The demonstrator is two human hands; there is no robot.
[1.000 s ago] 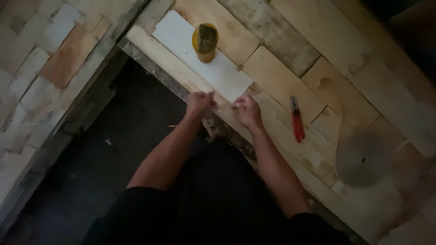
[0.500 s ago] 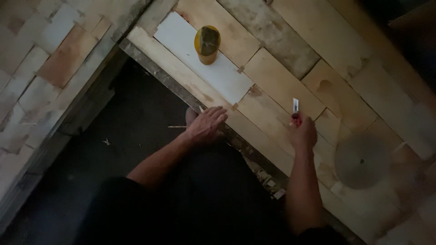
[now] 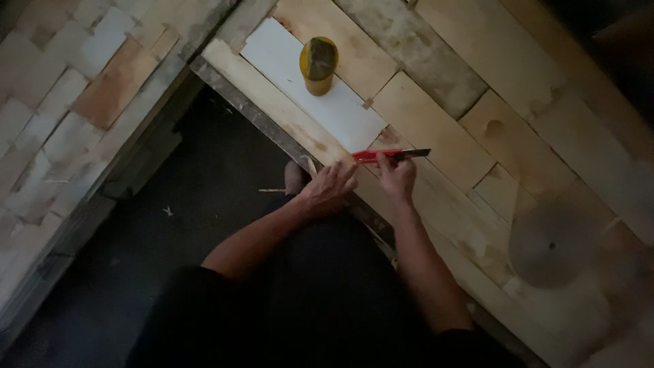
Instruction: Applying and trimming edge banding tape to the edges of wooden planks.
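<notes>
Right hand (image 3: 398, 178) gripping slim red utility knife (image 3: 390, 155), left hand (image 3: 329, 191) loosely open on rough plank edge (image 3: 286, 116)

The right hand (image 3: 397, 178) grips a slim red utility knife with a dark blade (image 3: 390, 155), held flat over the pale wooden plank table (image 3: 436, 129). The left hand (image 3: 329, 189) rests on the table's front edge, just beside it. Behind them lies a white rectangular board (image 3: 283, 61), and a yellow cylindrical can (image 3: 318, 66) stands upright on it. A grey round disc (image 3: 550, 244) lies far right.
</notes>
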